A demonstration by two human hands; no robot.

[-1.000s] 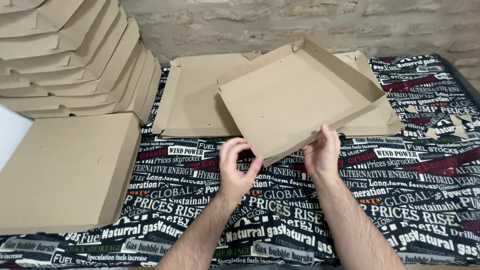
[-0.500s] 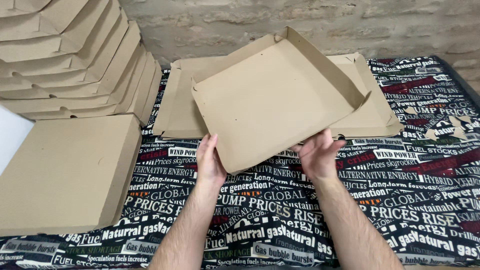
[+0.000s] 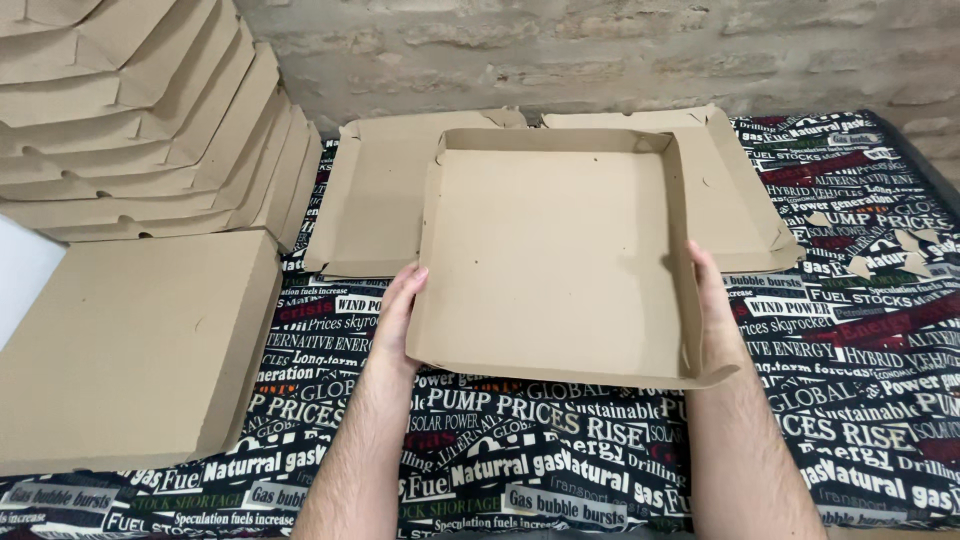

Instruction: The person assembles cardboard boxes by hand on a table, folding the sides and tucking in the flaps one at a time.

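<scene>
folded brown cardboard box tray (image 3: 555, 250) held level above a newsprint-patterned cloth (image 3: 560, 470), near flat cardboard blanks (image 3: 375, 190). left hand (image 3: 397, 320) clasping the left edge, right hand (image 3: 715, 315) clasping the right wall. likely light, fairly stiff, easily creased; best gripped at opposite side walls.

Support surface: desk (image 3: 560, 470), covered edge to edge by black cloth printed with white and red newspaper-style lettering. Left front: closed square cardboard box (image 3: 130, 350) lying flat on cloth. Left rear: tilted stack of folded cardboard boxes (image 3: 140, 120), leaning toward wall. Centre rear: pile of flat unfolded box blanks (image 3: 370, 200), extending right beneath raised tray. Right edge: small cardboard offcuts (image 3: 895, 250), scattered.
</scene>
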